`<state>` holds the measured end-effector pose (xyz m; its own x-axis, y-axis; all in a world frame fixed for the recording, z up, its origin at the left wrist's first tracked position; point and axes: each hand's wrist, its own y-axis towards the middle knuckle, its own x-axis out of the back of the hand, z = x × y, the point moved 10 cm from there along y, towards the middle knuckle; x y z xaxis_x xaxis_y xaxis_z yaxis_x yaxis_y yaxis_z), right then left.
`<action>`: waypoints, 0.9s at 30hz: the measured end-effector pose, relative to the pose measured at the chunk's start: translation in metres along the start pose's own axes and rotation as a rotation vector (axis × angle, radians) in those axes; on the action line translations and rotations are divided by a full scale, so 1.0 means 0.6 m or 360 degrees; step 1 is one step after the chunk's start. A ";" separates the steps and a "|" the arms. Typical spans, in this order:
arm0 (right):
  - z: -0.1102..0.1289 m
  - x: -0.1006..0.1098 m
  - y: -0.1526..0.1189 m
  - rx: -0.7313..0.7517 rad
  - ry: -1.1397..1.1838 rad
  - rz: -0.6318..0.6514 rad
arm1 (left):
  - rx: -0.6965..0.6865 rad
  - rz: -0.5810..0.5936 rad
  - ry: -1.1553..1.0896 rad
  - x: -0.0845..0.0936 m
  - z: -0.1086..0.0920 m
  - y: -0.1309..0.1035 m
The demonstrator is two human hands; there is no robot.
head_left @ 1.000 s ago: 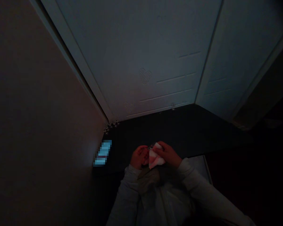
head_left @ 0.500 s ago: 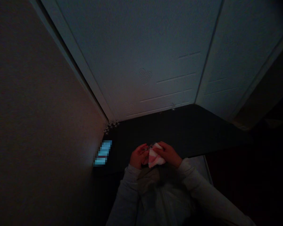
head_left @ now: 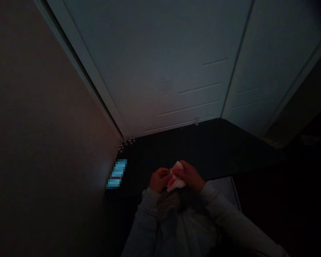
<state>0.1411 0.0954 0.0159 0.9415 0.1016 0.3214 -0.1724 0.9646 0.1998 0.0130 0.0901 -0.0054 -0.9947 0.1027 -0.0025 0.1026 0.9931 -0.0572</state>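
Note:
My right hand (head_left: 193, 177) is closed on a pink and white cloth (head_left: 177, 184), which looks soft and fuzzy and is bunched up. My left hand (head_left: 158, 180) meets it from the left, its fingers pinched round a small shiny clear piece (head_left: 171, 171). Fingers and cloth hide most of that piece, so its shape is unclear. Both hands are close to my body, above the front edge of a dark table (head_left: 203, 146).
Several small shiny clear pieces (head_left: 126, 141) stand at the table's back left corner. Another such piece (head_left: 197, 121) is by the white panel (head_left: 155, 53) behind. A lit, pixelated screen (head_left: 117, 174) leans near the left wall (head_left: 56, 142). The room is dim.
The cloth has been folded round towards my left fingers and now covers more of the small piece. My left hand has turned and closed slightly.

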 end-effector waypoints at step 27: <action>0.011 -0.003 -0.002 0.0022 -0.0170 0.0042 | 0.0019 0.0036 -0.0055 0.003 0.012 0.003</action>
<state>0.1376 0.0925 0.0212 0.9005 0.0998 0.4232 -0.2013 0.9584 0.2023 0.0116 0.0918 -0.0129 -0.9917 0.1231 -0.0383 0.1255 0.9897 -0.0683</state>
